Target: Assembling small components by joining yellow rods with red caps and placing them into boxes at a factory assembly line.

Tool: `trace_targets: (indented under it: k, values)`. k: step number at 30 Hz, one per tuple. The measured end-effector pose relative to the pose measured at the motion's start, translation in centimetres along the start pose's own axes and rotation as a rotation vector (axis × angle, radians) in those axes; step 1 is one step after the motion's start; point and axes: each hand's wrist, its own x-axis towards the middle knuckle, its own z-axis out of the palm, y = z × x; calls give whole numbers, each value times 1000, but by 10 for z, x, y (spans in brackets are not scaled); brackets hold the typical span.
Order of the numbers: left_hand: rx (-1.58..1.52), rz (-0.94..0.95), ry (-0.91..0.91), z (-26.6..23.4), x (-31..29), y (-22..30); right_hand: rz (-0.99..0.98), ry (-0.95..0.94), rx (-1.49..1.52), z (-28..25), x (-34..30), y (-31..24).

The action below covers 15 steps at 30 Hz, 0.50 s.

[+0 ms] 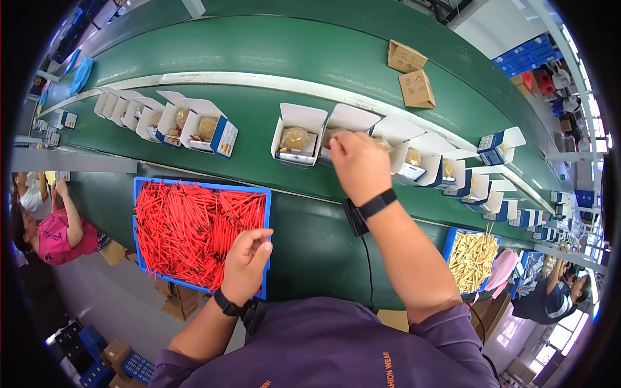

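My right hand (361, 165) reaches over an open white-and-blue box (352, 116) in the middle of the row, its fingers bent together at the box's mouth. What those fingers pinch, if anything, is hidden. Just left of it stands another open box (303, 116) with a round tan lump (295, 138) and small packets inside. My left hand (247, 262) is curled, thumb against the fingers, above the right side of a blue tray (202, 182). Thin red sticks with dark ends (187, 226) fill that tray. I cannot see what the left hand holds, if anything.
More open boxes line the green bench (284, 61) on both sides. Two brown cartons (417, 89) lie beyond the white rail (259, 79). At the right is a blue tray of pale wooden pieces (473, 258). Other people sit at far left (61, 233) and far right (550, 297).
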Motion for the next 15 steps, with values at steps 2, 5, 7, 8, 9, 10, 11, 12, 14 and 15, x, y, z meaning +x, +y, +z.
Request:
trace_targets:
  k: [2,5,7,8,9,10,11,12,14,15]
  values:
    - [11,12,16,-4,-3,-2,-24,-70,-65,9,5,4]
    - [16,25,85,-16,-11,-6,60,-165,-71,16,3,-1]
    - [19,33,118,-26,-15,-10,61,-145,-41,18,6,3]
    - [28,21,123,-31,-17,-13,66,-126,-16,18,8,7]
    - [37,9,128,-36,-19,-17,70,-107,8,17,10,9]
    - [46,1,131,-40,-19,-20,66,-96,6,16,12,8]
    - [46,14,130,-44,-19,-23,64,-134,-3,14,11,4]
    - [140,45,140,-48,-21,-25,61,-171,-13,11,10,1]
    - [329,106,162,-52,-22,-26,57,-198,-25,10,7,-4]
    - [328,117,162,-53,-22,-26,52,-219,-61,11,5,-6]
